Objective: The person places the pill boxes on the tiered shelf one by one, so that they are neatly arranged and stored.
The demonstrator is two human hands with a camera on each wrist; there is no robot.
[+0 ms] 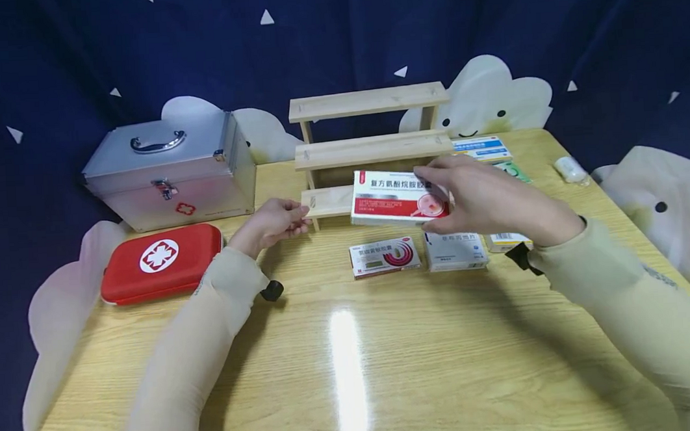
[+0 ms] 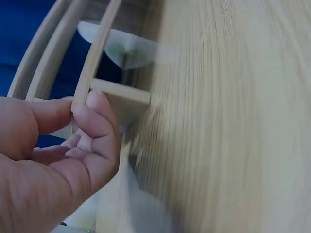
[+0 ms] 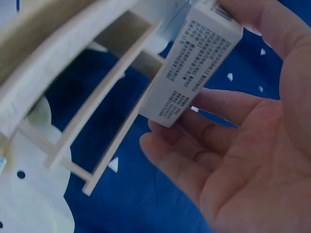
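The medicine box (image 1: 384, 202) is held in front of the wooden shelf (image 1: 371, 150), long axis roughly along its steps, right end clasped between thumb and fingers by the right hand (image 1: 478, 194), while the lowest step's (image 1: 328, 202) left end is pinched by the left hand (image 1: 275, 222).

Left of the 3-tier pale wooden rack (image 1: 371, 150) on the wooden worktop (image 1: 271, 375), a red rounded case (image 1: 160, 256) lies before a silver metal box (image 1: 173, 174); a white-and-red cardboard carton (image 1: 384, 258) lies before the rack.
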